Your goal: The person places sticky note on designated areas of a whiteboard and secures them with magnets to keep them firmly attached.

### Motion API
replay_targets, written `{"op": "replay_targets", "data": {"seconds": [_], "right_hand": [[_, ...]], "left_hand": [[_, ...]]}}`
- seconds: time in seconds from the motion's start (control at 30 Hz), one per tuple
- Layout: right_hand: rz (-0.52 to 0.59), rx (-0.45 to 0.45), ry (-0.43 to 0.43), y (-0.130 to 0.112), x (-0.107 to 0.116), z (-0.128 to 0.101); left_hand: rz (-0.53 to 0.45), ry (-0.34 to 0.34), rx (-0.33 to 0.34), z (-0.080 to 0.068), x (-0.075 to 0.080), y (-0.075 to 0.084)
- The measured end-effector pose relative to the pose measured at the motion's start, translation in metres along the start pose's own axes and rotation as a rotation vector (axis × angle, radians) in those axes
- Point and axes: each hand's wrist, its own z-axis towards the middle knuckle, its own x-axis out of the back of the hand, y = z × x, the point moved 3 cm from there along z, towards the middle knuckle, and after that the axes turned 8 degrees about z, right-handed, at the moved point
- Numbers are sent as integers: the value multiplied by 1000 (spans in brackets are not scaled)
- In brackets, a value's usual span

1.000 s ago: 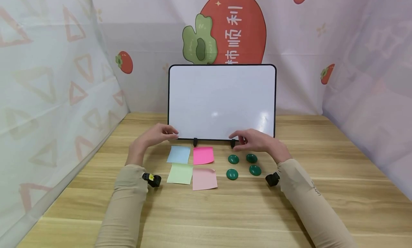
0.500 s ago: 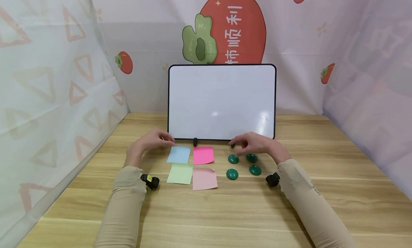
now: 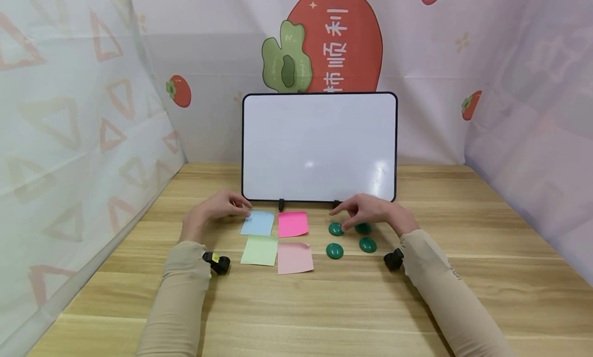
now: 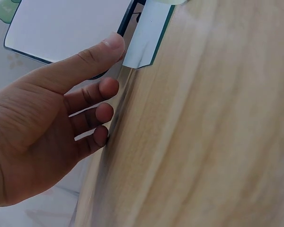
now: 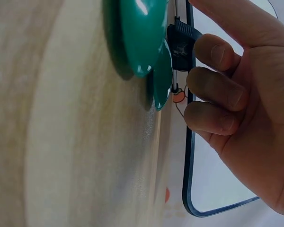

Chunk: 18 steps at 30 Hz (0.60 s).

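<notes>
My left hand [image 3: 222, 205] hovers at the upper left corner of a blue sticky note [image 3: 260, 224], fingers loosely bent and pinching nothing. In the left wrist view its thumb tip lies close to the near end of that note [image 4: 149, 35]; whether they touch, I cannot tell. On the right side, my right hand [image 3: 370, 210] hangs over the back pair of round green magnets [image 3: 335, 229]. Its thumb tip is beside the back left magnet, with the index finger pointing past it. The back right magnet [image 3: 364, 229] is partly hidden by the hand.
A whiteboard [image 3: 319, 146] with a black frame stands behind the hands on small black feet [image 3: 281, 204]. Pink [image 3: 293, 224], light green [image 3: 259, 250] and pale pink [image 3: 295, 257] sticky notes lie beside the blue one. Two more green magnets [image 3: 334, 251] sit in front.
Both hands have come down and toward me from the whiteboard's lower edge, the left to the blue sticky note, the right to the back magnets. Notes and magnets stay put.
</notes>
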Motion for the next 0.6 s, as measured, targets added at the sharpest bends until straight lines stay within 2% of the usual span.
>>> {"op": "replay_targets", "data": {"seconds": [0.2,0.33,0.6], "right_hand": [[24,-5,-28,1,-2,1],[19,-10,-36,3,-3,2],[12,-17,-45,1,-4,2]], "left_hand": [[36,-33,-20,1,-3,-2],[36,-42,-11,2,-4,-2],[58,-36,-5,2,-4,1]]}}
